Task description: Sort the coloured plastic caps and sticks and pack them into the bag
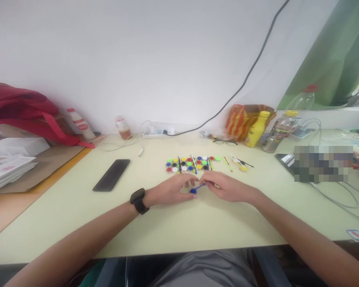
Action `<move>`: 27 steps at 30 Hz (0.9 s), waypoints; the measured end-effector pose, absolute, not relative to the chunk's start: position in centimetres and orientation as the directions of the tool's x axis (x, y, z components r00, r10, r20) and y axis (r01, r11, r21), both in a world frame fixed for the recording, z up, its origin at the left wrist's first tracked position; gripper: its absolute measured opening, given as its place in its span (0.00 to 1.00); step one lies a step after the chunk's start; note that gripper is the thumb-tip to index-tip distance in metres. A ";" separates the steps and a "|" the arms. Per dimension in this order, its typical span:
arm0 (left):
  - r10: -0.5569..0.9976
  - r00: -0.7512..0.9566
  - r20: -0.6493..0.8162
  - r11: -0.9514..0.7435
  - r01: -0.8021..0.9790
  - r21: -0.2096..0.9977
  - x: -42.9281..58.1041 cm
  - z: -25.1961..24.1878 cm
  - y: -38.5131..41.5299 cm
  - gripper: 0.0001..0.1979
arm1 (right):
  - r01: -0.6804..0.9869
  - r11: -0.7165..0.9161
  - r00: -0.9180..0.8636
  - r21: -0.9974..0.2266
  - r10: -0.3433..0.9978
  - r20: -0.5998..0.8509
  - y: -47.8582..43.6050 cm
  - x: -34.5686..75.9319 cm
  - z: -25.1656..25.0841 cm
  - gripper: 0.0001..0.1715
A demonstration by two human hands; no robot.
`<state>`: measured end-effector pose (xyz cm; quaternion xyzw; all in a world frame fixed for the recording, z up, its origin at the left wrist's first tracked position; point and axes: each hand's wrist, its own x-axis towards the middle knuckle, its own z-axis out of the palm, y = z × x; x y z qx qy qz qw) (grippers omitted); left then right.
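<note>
My right hand (227, 187) pinches one end of a thin blue stick (200, 186). The stick's other end reaches a small round blue piece (193, 191) on the table; I cannot tell whether the two are joined. Around that piece curves my left hand (175, 190), thumb and fingers apart; a black watch (139, 200) is on its wrist. Just beyond both hands lie rows of small round pieces (183, 164) in red, yellow, green, blue, black and white, with thin coloured sticks (194, 161) laid across them. More loose sticks (227, 163) lie to their right.
A black phone (111, 175) lies left on the pale table (167, 235). Along the wall stand a drink bottle (123, 128), a power strip (154, 134), a striped bag (237, 119), a yellow bottle (257, 129) and a clear bottle (279, 131). Glasses (225, 141) lie before the bag. Cables (344, 197) trail at right.
</note>
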<state>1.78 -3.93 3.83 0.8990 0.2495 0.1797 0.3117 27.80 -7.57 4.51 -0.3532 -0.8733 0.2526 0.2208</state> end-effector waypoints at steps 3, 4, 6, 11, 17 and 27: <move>0.590 0.786 0.185 -0.654 0.330 0.681 1.7 3.2 -3.9 0.15 | 0.486 0.623 -0.668 -0.613 0.717 0.200 -7.6 27.2 5.3 0.17; 0.605 0.773 0.188 -0.634 0.326 0.701 1.7 2.9 -3.9 0.14 | 0.486 0.620 -0.659 -0.616 0.723 0.207 -7.5 27.1 5.4 0.16; 0.634 0.748 0.196 -0.601 0.317 0.734 1.7 2.2 -4.1 0.13 | 0.491 0.606 -0.627 -0.625 0.745 0.229 -7.3 27.1 5.3 0.15; 0.675 0.693 0.254 -0.600 0.314 0.735 1.9 1.0 -4.6 0.14 | 0.476 0.509 -0.532 -0.717 0.816 0.226 -7.0 27.5 3.7 0.13; 0.695 0.665 0.275 -0.627 0.373 0.684 2.4 0.9 -5.2 0.16 | 0.411 0.422 -0.544 -0.808 0.825 0.153 -7.0 27.1 2.4 0.09; 0.647 0.697 0.309 -0.649 0.290 0.703 1.9 1.9 -4.9 0.30 | 0.242 0.224 -0.486 -0.944 0.870 0.082 -7.4 25.6 1.3 0.07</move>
